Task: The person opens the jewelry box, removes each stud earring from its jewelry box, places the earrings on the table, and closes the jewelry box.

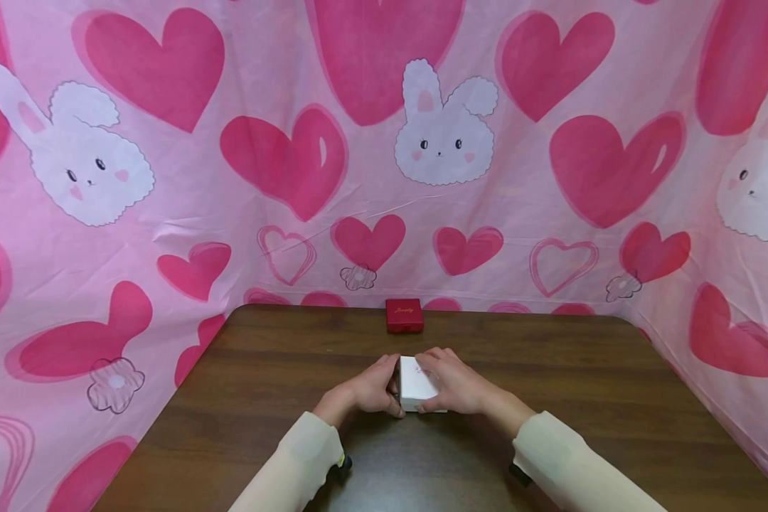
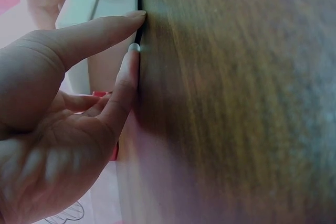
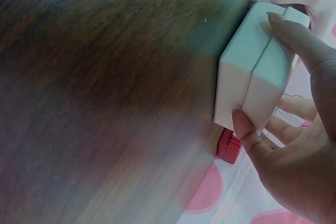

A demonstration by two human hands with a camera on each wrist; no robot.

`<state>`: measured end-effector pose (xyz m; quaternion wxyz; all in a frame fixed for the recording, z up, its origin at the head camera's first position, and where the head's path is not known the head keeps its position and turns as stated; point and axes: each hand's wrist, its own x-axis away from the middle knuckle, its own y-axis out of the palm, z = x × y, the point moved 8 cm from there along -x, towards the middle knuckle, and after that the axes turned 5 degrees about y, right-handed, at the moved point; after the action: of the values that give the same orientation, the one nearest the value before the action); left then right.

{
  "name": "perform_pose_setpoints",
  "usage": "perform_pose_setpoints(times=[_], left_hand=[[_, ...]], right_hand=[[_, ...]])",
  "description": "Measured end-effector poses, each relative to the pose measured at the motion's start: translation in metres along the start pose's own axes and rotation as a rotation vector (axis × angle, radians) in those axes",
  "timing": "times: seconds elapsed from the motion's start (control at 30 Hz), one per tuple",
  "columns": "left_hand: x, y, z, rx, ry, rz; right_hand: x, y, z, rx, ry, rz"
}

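Observation:
A small white lidded box [image 1: 416, 387] with faint print on top sits on the table between both hands. Around its left side, low down, my left hand [image 1: 374, 387] holds it; in the left wrist view the thumb and little finger reach the bottom edge of the box [image 2: 107, 72], and the other fingers are mostly hidden. From the right, my right hand [image 1: 459, 384] grips the box across its upper part. The right wrist view shows a seam running round the box [image 3: 244, 69], with the right thumb near that seam on one face and a finger on another.
A red box [image 1: 404, 316] with gold lettering stands at the back of the brown wooden table [image 1: 281, 355], beyond the white box. Pink cloth [image 1: 371, 192] with hearts and rabbits hangs behind the table and along both sides.

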<state>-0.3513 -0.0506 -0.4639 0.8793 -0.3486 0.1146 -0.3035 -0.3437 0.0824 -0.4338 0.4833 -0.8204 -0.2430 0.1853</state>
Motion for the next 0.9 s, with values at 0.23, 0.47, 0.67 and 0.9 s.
perform_pose_setpoints(times=[0.23, 0.47, 0.67, 0.9], left_hand=[[-0.0002, 0.0005, -0.0018, 0.008, -0.017, -0.005], [0.0001, 0.0012, -0.0017, 0.004, -0.014, -0.009], [-0.0003, 0.001, -0.0017, -0.005, -0.017, -0.001], [-0.0024, 0.0012, -0.0039, -0.015, -0.034, 0.016]], right_hand=[[-0.0018, 0.0008, 0.002, -0.011, 0.003, 0.001], [-0.0015, 0.0008, 0.003, -0.034, 0.011, -0.002], [-0.0011, -0.0006, 0.0035, -0.057, 0.019, -0.002], [-0.0003, -0.0014, 0.0022, -0.063, 0.014, -0.005]])
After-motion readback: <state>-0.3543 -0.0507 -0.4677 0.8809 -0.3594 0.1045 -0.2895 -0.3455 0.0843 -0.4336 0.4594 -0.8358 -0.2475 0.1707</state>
